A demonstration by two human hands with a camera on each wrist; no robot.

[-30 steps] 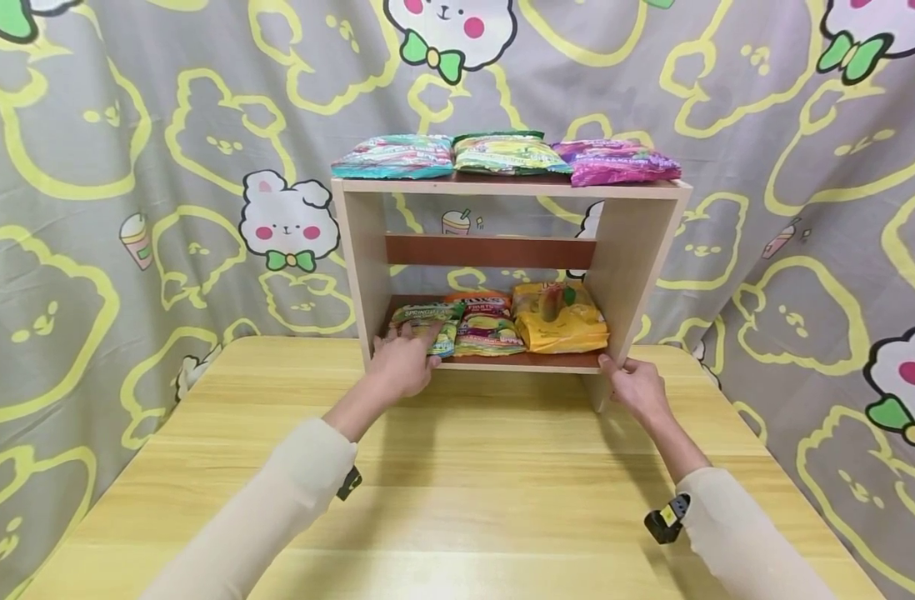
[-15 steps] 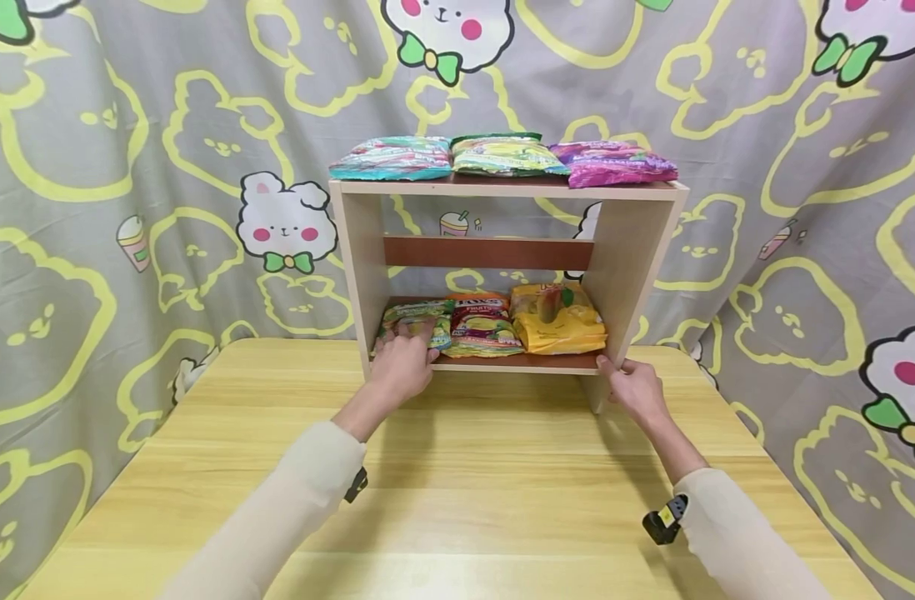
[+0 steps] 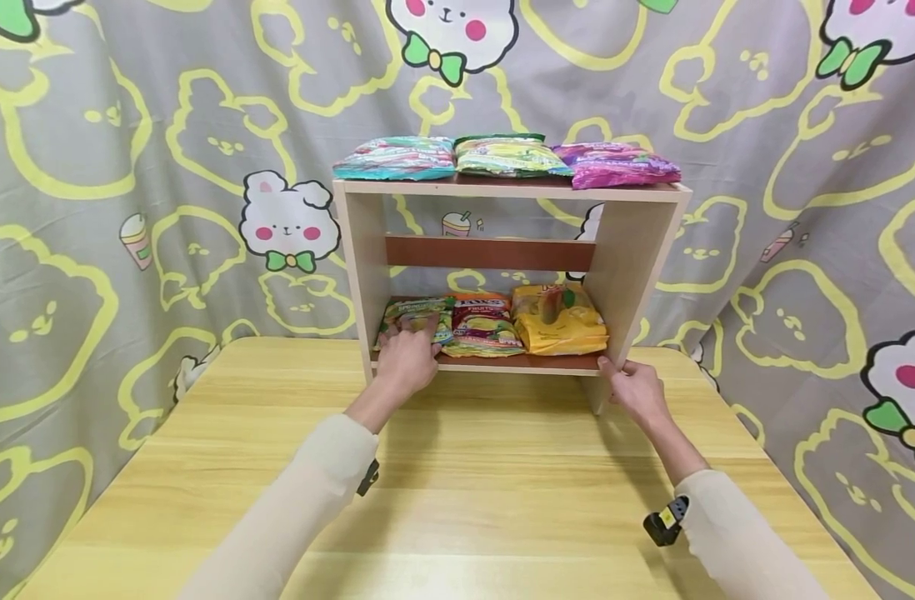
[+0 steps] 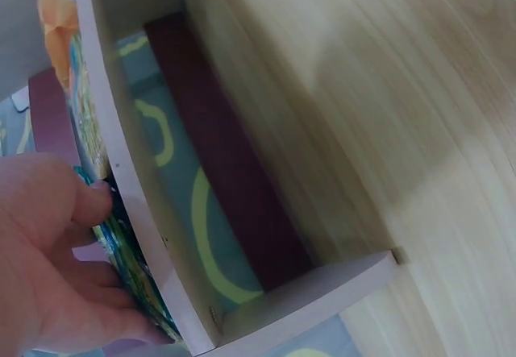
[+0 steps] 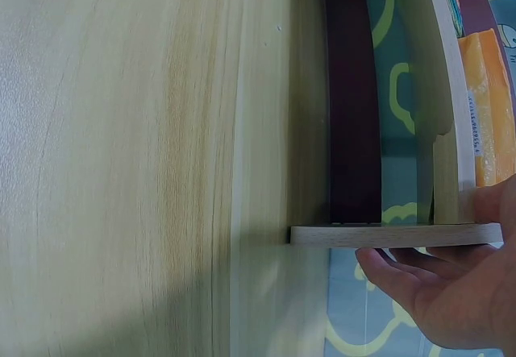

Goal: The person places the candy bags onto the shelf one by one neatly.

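Observation:
A small two-tier wooden shelf (image 3: pixel 457 365) stands on the table. On its lower tier lie a green candy bag (image 3: pixel 435 310) at the left, an orange-and-dark-red "Fox's" fruits candy bag (image 3: pixel 487 327) in the middle and a yellow bag with a mango picture (image 3: pixel 561 330) at the right. My left hand (image 3: pixel 408 357) rests on the green bag with its fingers spread, hiding part of it; the left wrist view shows the thumb at the bag's front edge. My right hand (image 5: pixel 459 292) grips the shelf's right side panel, thumb inside and fingers outside.
On the top board lie a teal-and-pink bag (image 3: pixel 397 158), a green-and-yellow bag (image 3: pixel 506 156) and a purple bag (image 3: pixel 615 163). A patterned grey curtain (image 3: pixel 202 167) hangs behind and beside the wooden table (image 3: pixel 457 500).
My left hand has shifted slightly right and back on the green bag, whose left and upper parts show more. The bag lies a little straighter. My right hand keeps its grip.

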